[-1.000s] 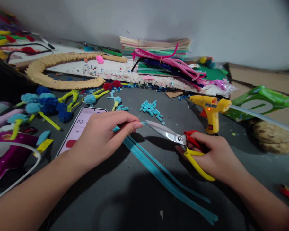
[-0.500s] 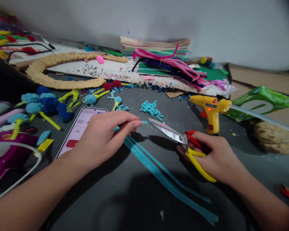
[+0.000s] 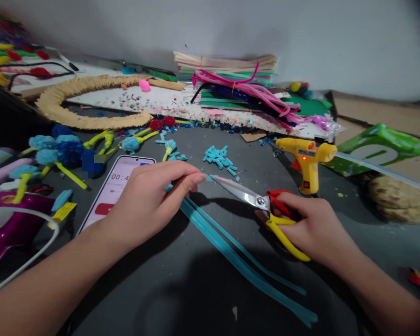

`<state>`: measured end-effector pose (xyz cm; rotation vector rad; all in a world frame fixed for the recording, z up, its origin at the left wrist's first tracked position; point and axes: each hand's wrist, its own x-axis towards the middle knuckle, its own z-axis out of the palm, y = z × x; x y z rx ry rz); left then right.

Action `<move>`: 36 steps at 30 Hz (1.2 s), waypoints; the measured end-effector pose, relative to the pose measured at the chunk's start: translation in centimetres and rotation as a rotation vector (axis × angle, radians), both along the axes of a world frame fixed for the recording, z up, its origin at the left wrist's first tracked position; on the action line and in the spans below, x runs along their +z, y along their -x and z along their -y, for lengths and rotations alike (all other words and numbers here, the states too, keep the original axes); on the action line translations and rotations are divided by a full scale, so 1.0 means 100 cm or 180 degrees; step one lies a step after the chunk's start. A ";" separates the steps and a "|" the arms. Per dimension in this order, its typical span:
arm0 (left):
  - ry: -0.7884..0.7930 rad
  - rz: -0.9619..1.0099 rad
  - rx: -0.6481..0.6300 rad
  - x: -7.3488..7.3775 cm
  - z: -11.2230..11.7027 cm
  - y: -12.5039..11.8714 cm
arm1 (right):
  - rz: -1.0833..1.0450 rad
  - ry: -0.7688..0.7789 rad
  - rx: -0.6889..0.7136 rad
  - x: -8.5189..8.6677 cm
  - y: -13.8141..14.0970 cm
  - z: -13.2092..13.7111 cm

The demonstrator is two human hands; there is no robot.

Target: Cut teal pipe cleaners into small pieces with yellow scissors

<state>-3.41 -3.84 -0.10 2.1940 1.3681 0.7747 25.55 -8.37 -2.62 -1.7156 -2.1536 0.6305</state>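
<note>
Between thumb and fingers, my left hand (image 3: 154, 193) pinches light-blue pipe cleaners (image 3: 227, 245). One short end pokes out past the fingertips, while the long lengths trail under the hand toward the lower right. My right hand (image 3: 313, 226) grips scissors (image 3: 241, 190) with one red and one yellow handle. The blade tips meet the short protruding end, and the blades look nearly together. Just beyond the tips lies a small heap of cut blue pieces (image 3: 217, 156) on the dark table (image 3: 154, 289).
A phone (image 3: 126, 170) showing a timer lies partly under my left forearm. Blue pipe-cleaner flowers (image 3: 68, 149) sit at left, near a purple object (image 3: 17, 228). On the right stand a yellow glue gun (image 3: 307, 161) and a green packet (image 3: 378, 149). Pink pipe cleaners (image 3: 245, 88) lie at the back.
The scissors have shifted slightly left, so their tips now reach the blue end at my left fingertips. Their handles have come a little closer together. My left hand has barely moved.
</note>
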 end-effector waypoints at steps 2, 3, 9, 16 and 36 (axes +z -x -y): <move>0.0029 0.0022 -0.0004 0.001 0.000 -0.001 | -0.0002 -0.0011 -0.0018 0.001 0.001 0.000; 0.0041 0.0022 -0.0005 0.001 0.000 -0.001 | -0.0003 -0.0005 -0.0038 0.002 0.001 0.000; 0.0084 -0.0013 0.0028 0.003 0.002 -0.002 | -0.0016 0.0030 -0.0085 0.003 0.005 0.001; 0.0165 0.0010 0.0036 0.002 0.002 -0.003 | -0.0042 0.0104 -0.0098 0.001 0.003 0.001; 0.0384 0.0143 0.0101 0.001 0.004 -0.008 | 0.0037 -0.0011 0.0019 -0.001 0.001 0.000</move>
